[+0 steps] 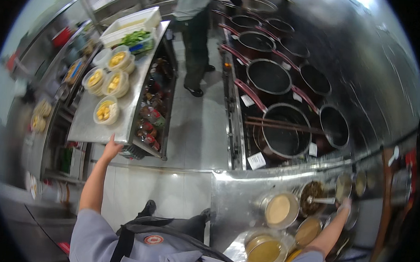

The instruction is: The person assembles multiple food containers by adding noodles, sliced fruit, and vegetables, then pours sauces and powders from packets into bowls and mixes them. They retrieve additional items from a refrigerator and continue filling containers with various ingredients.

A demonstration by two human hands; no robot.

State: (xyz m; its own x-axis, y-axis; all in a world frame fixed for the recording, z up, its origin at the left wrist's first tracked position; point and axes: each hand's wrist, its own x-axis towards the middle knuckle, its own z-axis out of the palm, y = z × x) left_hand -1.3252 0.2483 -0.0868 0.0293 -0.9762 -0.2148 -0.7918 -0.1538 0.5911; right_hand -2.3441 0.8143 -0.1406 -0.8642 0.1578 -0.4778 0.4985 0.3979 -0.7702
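My left hand (pixel 112 147) is at the front edge of a steel table (pixel 83 129), one finger stretched out against its corner. Nothing shows in it. Just beyond it on the table stands a clear tub (pixel 106 110) of yellow and white pieces. My right hand (pixel 345 204) reaches over the steel counter at the right, close to the handle end of a spoon (pixel 321 200). That spoon lies in a round container of dark chopped seasoning (pixel 313 189). The right fingers are small and blurred, so whether they grip the handle is unclear.
Pots with red handles (pixel 270 76) fill the stove; chopsticks (pixel 286 126) lie across the nearest one. Tubs of tan sauce (pixel 278 209) and yellow liquid (pixel 264 250) stand on the counter. Bottles (pixel 151 113) sit under the table. Another person (pixel 193 49) stands in the aisle.
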